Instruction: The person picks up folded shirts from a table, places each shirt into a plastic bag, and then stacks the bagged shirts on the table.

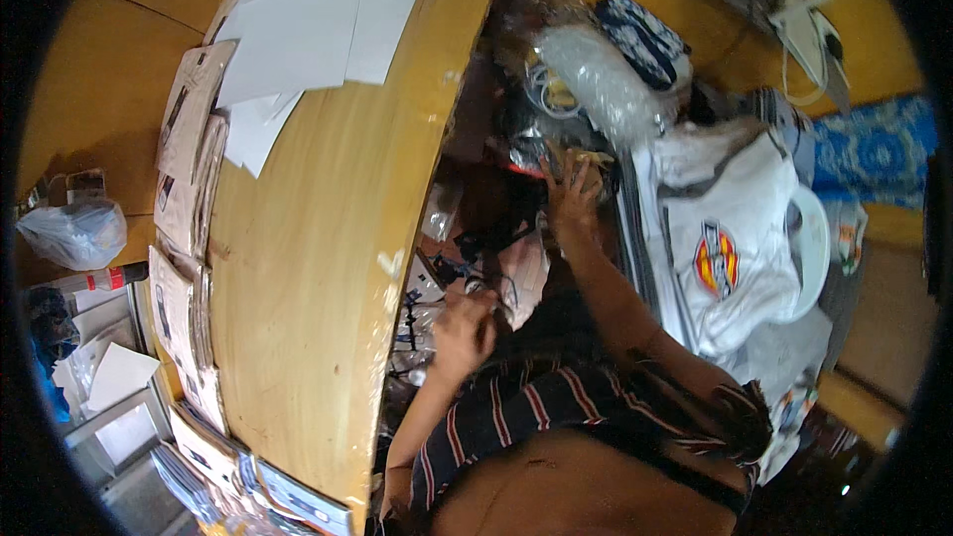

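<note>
Right hand [571, 194], centre of frame: fingers spread, unclenched, laid against a dark plastic-wrapped bundle [531, 127] just above centre. Left hand [462, 333], lower and further left: fingers curled; from where I stand I cannot tell whether they grip anything. Pale pink packet [526, 276] just beside it. Above the bundle, a coil of white cable [548, 91]; at right, white garment [740, 228] with red-yellow emblem. Left half: wooden table [308, 278], white paper sheets [298, 35] at its upper end.
</note>
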